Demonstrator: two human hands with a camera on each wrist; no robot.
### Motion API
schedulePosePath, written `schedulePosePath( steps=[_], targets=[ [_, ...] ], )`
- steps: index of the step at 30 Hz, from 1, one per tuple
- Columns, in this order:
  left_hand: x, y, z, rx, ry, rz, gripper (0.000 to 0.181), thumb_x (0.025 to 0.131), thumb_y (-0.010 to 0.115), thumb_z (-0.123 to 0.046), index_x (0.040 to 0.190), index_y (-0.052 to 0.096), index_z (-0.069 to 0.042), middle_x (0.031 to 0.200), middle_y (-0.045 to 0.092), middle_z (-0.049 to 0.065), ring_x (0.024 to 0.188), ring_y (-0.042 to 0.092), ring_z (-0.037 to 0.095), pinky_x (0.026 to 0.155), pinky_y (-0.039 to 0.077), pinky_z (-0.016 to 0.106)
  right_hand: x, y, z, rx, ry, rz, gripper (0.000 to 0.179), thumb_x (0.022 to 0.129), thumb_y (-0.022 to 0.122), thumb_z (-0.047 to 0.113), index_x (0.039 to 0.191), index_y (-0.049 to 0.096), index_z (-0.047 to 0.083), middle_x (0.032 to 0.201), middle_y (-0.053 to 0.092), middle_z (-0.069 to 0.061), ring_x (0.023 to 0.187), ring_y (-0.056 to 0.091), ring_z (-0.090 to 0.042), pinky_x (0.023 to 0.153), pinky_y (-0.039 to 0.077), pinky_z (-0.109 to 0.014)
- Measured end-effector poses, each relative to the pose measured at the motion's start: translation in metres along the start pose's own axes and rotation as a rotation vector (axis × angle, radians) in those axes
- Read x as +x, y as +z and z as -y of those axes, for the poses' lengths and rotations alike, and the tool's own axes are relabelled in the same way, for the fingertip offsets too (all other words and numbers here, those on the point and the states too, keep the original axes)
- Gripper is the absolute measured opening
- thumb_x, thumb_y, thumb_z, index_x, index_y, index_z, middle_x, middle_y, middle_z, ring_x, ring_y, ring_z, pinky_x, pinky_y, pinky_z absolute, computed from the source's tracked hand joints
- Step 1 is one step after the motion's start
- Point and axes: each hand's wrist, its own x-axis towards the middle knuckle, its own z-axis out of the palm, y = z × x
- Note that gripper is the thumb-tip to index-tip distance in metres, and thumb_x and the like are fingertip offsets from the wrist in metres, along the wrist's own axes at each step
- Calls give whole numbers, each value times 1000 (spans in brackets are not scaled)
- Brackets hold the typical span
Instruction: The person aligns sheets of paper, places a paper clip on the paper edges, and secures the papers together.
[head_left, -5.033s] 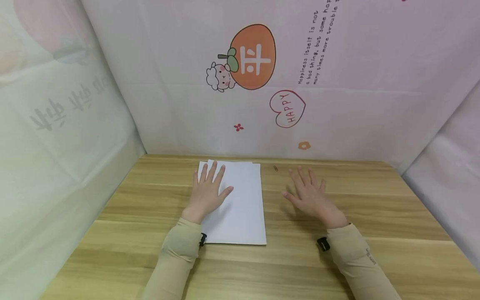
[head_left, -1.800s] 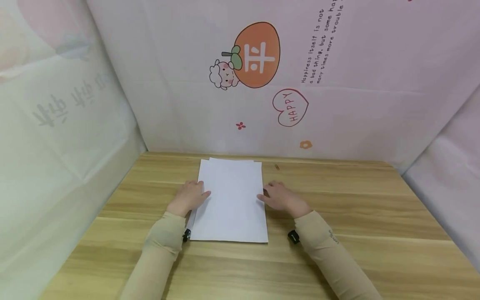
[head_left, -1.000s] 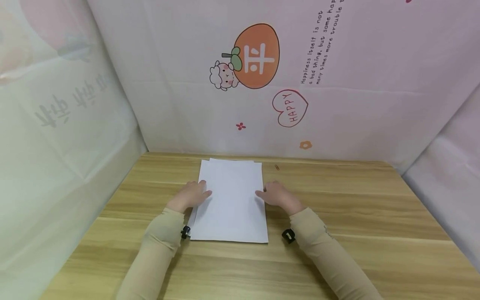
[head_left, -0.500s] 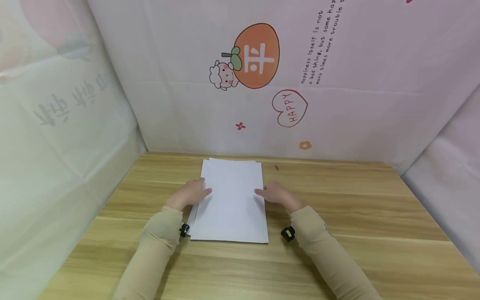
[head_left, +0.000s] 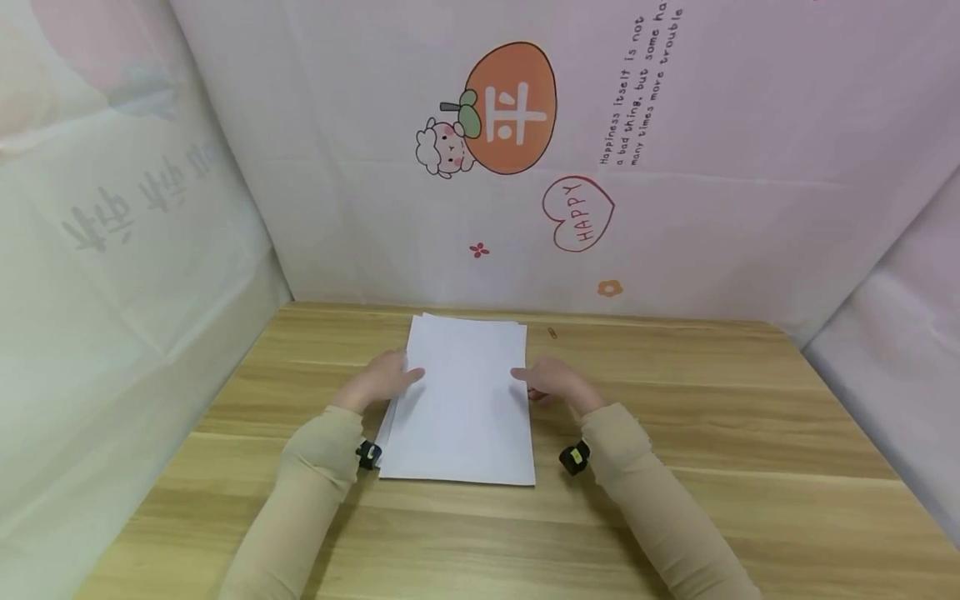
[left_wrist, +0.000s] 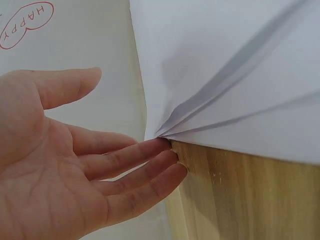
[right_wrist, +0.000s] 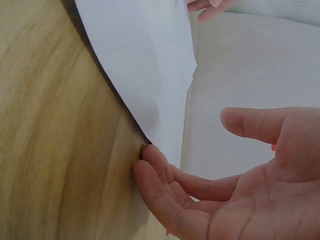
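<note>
White sheets of paper lie in a stack on the wooden table, their edges not quite lined up; a lower sheet sticks out at the left. At the stack's left edge is my left hand, thumb over the top sheet in the head view. The left wrist view shows its fingertips against the fanned edges of the sheets, thumb raised apart. My right hand is at the opposite edge. Its bent fingertips touch the paper's side near the tabletop in the right wrist view, the thumb standing away.
A small paper clip lies on the table beyond the right hand. A printed white cloth hangs behind the table, with more cloth at both sides. Black wrist cameras sit under both sleeves.
Both hands, spread wide at first with the left over the paper, have come to the stack's two side edges. Lately the far left edges of the sheets have shifted slightly right.
</note>
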Motion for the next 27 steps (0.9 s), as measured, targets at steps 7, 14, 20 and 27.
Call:
schedulePosePath(
  steps=[7,14,20,27],
  targets=[
    [3,0,-4,-60,-40,-41,53,100,45,-31,132,43,12,115,57,27,104,57,36,91,47,46,0,-4,-1,110,33,20,42,97,50,35,70,51,4,70,55,-5,67,51,-16,74,53,-32],
    [7,-4,-3,-215,-148,-44,37,99,46,-33,87,55,1,65,43,1,61,47,16,56,42,28,-1,-9,-2,305,100,46,33,97,52,28,105,53,-4,92,57,-10,81,58,-19,81,54,-34],
    [11,-3,3,-321,-170,-64,35,97,49,-29,69,43,-11,62,37,-3,58,43,13,57,42,27,-1,-13,-1,357,121,63,36,96,53,24,113,51,-8,100,58,-15,85,60,-21,85,54,-38],
    [14,1,6,-389,-195,-52,32,96,52,-30,73,47,-8,67,41,-1,62,43,15,59,41,26,-2,-16,-2,367,139,67,38,97,52,25,116,51,-8,112,57,-20,96,62,-27,88,53,-39]
  ],
)
